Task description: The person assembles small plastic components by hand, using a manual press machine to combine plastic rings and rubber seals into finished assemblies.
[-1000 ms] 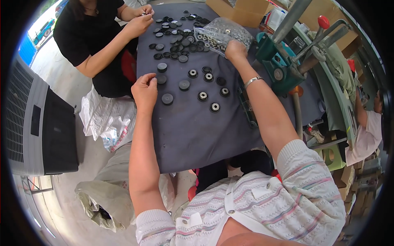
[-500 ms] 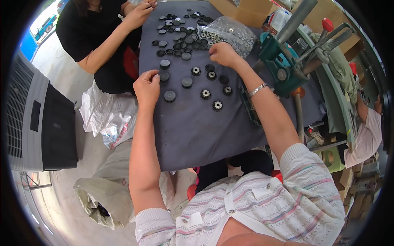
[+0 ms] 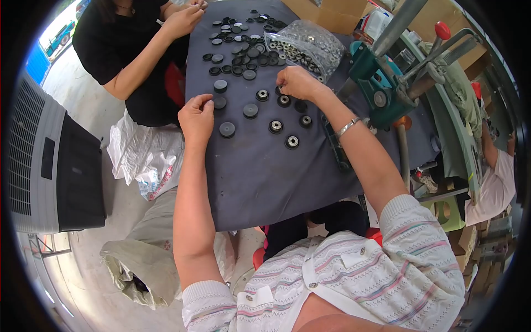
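At the table's left edge my left hand (image 3: 196, 117) is closed, thumb and fingertips together beside a dark round cap (image 3: 219, 103). Whether anything sits in its fingers is hidden. My right hand (image 3: 301, 84) is also closed, fingertips pointing down over a black cap that it mostly covers; what it pinches I cannot make out. Several black caps with metal ring bearings in them, such as the nearest one (image 3: 292, 142), lie between my hands. Plain grey-black discs (image 3: 250, 110) lie closer to my left hand. Behind my right hand rests a clear plastic bag (image 3: 310, 47) of bearings.
Loose caps (image 3: 249, 55) cover the far part of the grey cloth-covered table (image 3: 249, 182). A green lever press (image 3: 381, 94) stands at the right, a cardboard box (image 3: 337, 14) behind. Another person's hand (image 3: 185, 21) is at the far left. A sack (image 3: 146, 265) sits on the floor.
My right hand has come down and toward me from the bag's edge to over a black cap. My left hand has hardly moved.
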A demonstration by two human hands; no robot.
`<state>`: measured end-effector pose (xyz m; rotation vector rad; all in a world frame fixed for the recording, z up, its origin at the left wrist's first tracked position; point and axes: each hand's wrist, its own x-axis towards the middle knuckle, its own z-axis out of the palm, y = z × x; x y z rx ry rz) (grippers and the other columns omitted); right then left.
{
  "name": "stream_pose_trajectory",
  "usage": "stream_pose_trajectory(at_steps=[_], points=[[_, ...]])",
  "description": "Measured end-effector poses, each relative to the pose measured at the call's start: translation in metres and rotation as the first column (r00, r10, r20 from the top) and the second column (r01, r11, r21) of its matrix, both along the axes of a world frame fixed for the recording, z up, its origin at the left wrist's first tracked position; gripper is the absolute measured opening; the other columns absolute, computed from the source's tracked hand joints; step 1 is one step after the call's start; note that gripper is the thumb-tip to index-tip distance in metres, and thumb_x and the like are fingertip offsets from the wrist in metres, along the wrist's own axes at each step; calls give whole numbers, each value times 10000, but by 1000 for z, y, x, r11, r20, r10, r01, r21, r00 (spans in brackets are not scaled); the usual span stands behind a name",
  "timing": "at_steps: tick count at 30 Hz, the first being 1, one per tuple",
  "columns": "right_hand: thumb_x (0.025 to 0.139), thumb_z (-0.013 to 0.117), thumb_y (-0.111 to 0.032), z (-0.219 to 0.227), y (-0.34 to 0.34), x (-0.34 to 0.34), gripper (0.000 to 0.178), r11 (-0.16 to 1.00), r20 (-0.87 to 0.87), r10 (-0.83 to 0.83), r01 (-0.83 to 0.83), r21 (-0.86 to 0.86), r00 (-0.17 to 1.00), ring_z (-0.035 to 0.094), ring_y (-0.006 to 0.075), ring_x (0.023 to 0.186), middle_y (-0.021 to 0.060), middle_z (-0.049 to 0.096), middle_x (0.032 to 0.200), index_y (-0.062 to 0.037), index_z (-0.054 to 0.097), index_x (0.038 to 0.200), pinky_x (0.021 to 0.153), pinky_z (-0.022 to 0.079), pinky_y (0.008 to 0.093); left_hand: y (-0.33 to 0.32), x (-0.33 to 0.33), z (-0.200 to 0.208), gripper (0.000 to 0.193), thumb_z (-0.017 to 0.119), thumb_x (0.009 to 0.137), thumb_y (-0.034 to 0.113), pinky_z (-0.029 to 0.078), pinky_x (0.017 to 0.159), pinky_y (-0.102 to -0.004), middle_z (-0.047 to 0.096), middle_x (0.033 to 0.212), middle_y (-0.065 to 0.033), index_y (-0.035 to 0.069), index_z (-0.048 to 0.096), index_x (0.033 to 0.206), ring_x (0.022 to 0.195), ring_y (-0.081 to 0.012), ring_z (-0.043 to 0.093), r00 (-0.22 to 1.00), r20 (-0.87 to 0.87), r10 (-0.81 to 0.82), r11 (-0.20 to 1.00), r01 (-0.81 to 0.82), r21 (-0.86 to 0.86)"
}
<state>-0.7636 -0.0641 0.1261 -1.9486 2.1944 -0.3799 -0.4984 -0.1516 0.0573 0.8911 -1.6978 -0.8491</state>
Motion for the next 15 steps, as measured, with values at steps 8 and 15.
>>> stream_pose_trajectory(at_steps=[8,15], points=[[694,739,-74,0,-3,-4,275,998,-24,67,-67,-6,997,673,287,818,176,687,866,-7,695,958,743,522,346,-2,1,3,153,656,787,39,489,642,-259,663,758,-93,1,706,926,639,-137,612,1000,14,12,999,-11,-33],[743,704,-95,-8,5,-7,258,998,-3,0,0,-67,1000,667,310,850,194,680,877,8,685,978,762,517,364,-4,1,-5,155,649,799,40,485,648,-247,659,763,-74,4,704,940,641,-118,601,999,-32,-9,999,8,-36]])
